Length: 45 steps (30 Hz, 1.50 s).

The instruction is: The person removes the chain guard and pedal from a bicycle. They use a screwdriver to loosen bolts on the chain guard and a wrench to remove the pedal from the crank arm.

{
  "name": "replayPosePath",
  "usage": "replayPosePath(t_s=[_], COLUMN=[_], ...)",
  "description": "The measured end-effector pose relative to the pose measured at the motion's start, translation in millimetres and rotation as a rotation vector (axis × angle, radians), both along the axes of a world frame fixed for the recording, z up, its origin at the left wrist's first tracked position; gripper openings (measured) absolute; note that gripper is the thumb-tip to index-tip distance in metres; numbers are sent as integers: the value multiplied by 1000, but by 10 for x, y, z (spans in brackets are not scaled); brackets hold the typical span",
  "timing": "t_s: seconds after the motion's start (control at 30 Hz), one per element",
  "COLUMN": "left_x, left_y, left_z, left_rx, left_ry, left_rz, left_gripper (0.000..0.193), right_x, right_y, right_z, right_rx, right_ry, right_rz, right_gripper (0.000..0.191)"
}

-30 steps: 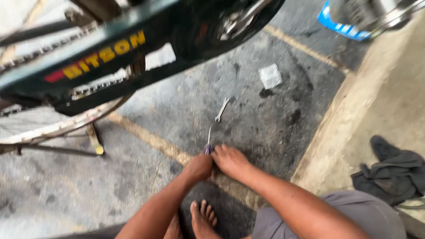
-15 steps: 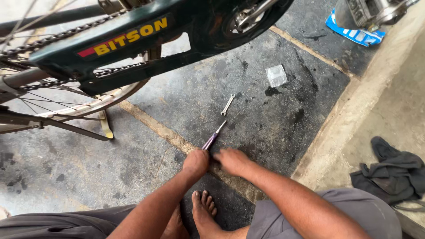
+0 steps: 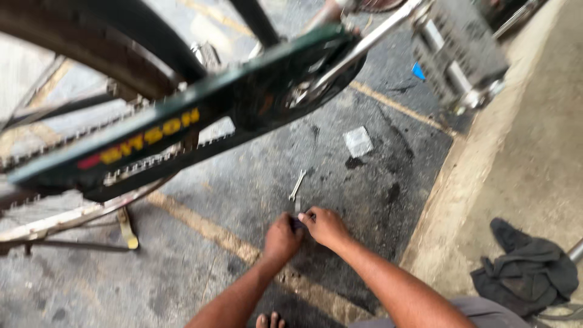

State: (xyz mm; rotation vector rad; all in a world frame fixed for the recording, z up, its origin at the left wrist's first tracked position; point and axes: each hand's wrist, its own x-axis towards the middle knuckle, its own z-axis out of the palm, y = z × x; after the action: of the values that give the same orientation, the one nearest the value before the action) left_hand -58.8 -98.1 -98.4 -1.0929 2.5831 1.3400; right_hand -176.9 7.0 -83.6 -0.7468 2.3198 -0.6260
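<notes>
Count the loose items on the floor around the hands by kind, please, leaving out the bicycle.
Metal spanner: 1
Small dark tool held between the left hand and right hand: 1
Pale paper scrap: 1
Blue scrap: 1
Dark cloth: 1
Total: 5

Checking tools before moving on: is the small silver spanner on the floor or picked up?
On the floor: the small silver spanner lies flat on dark concrete, just beyond both hands.

Soft even daylight, faint shadows, motion blur smearing the whole view
</notes>
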Motion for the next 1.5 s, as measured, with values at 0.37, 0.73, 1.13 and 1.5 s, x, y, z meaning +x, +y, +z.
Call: replayPosePath(t_s=[0.37, 0.73, 1.13, 1.5], left_x=[-1261, -2741, -3003, -3094], left_y=[-835, -1570, -1693, -1529], left_z=[2726, 3934, 3507, 3852], left_rx=[-437, -185, -253, -373], left_ry=[679, 302, 196, -51], left_rz=[-315, -426, -582, -644], left_gripper=[8, 32, 40, 38], right_x=[-1190, -1114, 337, 907], right_y=[155, 217, -577, -826], right_z=[1020, 3166, 3480, 2642], right_rx=[-267, -972, -901, -544], right_ry=[-398, -117, -361, -45], right_rz=[-825, -649, -333, 5], right_gripper=[32, 62, 47, 36])
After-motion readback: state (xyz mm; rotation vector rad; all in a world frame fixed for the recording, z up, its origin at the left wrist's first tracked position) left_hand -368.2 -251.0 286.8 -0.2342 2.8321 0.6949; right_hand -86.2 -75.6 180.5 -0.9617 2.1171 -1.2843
